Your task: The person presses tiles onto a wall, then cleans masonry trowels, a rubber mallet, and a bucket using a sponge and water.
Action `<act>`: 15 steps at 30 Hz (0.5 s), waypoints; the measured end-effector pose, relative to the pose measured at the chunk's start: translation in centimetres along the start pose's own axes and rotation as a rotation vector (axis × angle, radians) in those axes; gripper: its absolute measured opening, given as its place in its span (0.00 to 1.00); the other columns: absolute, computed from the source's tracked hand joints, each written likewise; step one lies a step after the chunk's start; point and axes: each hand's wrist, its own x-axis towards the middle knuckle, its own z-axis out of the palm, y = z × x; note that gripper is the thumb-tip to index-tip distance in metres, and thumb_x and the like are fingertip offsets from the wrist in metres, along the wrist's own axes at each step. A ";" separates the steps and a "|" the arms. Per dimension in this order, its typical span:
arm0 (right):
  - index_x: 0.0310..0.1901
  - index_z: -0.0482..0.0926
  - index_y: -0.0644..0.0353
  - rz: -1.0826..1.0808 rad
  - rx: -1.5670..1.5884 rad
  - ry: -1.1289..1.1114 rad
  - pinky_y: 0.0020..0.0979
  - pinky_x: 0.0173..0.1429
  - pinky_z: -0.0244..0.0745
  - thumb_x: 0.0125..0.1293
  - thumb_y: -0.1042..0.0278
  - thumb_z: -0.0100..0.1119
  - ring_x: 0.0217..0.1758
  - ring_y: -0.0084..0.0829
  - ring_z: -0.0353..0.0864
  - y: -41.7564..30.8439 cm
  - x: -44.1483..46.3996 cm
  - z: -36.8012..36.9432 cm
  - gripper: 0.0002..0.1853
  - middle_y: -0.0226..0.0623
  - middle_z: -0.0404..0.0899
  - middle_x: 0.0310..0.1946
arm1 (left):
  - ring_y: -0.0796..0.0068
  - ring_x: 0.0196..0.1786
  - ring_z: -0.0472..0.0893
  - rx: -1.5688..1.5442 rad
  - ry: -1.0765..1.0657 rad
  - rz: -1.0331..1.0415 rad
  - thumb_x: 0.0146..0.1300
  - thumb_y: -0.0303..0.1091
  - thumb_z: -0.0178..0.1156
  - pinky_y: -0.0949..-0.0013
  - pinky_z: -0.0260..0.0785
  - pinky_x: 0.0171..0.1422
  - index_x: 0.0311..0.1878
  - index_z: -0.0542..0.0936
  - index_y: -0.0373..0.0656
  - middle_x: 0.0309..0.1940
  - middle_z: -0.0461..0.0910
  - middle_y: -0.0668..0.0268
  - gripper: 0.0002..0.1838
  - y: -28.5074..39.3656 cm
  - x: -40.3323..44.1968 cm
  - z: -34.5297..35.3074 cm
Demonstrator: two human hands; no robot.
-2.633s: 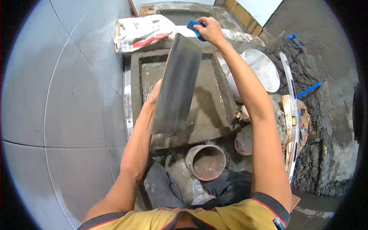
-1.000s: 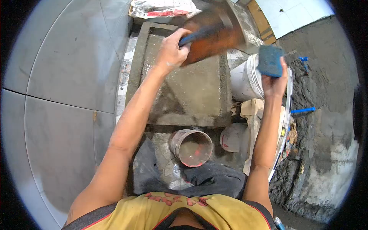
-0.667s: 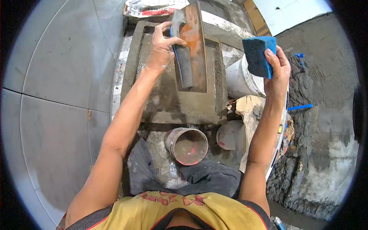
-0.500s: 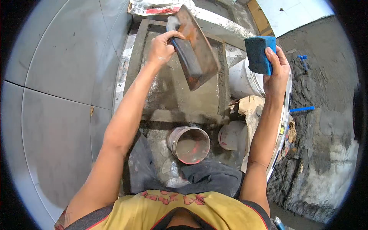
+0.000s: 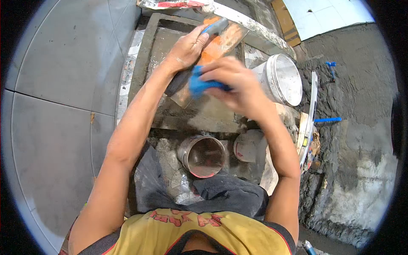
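Observation:
My left hand [image 5: 187,47] is closed around the dark, blue-edged handle of a plastering trowel [image 5: 226,44]. The trowel's metal plate is tilted, with orange rusty patches on it. My right hand [image 5: 238,80], blurred by motion, grips a blue sponge [image 5: 198,83] against the lower part of the trowel. Fingers and sponge partly hide the plate there. Both hands are above a wet, grey rectangular cement area with a raised border [image 5: 142,80].
An open bucket [image 5: 184,154] stands near my knees, with a whitish container [image 5: 247,146] to its right. A white bucket [image 5: 272,78] leans beside the raised border. A spirit level [image 5: 309,123] and rough wet mortar [image 5: 357,80] lie farther right. Large grey tiles [image 5: 55,140] cover the left side.
My right hand has brought the sponge left and down onto the trowel. The trowel has turned in my left hand, so its orange-patched side shows more.

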 end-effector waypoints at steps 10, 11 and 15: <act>0.33 0.86 0.60 0.202 -0.417 0.068 0.45 0.53 0.75 0.50 0.74 0.66 0.46 0.48 0.79 15.4 -2.0 -1.7 0.07 0.43 0.79 0.34 | 0.61 0.47 0.82 0.206 -0.360 -0.113 0.79 0.44 0.48 0.62 0.72 0.56 0.68 0.74 0.42 0.46 0.85 0.53 0.23 2.3 -1.3 -0.5; 0.31 0.85 0.61 0.163 -0.575 0.075 0.45 0.51 0.75 0.50 0.75 0.65 0.44 0.47 0.79 18.2 -2.8 -3.1 0.05 0.43 0.78 0.31 | 0.63 0.41 0.82 0.206 -0.333 -0.046 0.79 0.44 0.49 0.61 0.73 0.52 0.69 0.74 0.42 0.42 0.85 0.56 0.23 0.8 -1.5 -0.1; 0.39 0.87 0.61 0.161 -0.506 0.233 0.39 0.54 0.77 0.52 0.78 0.72 0.46 0.45 0.82 13.4 -1.9 -4.5 0.11 0.41 0.83 0.39 | 0.65 0.48 0.83 0.123 -0.347 -0.145 0.79 0.43 0.49 0.64 0.73 0.56 0.69 0.74 0.41 0.48 0.85 0.55 0.23 1.4 -1.0 -0.5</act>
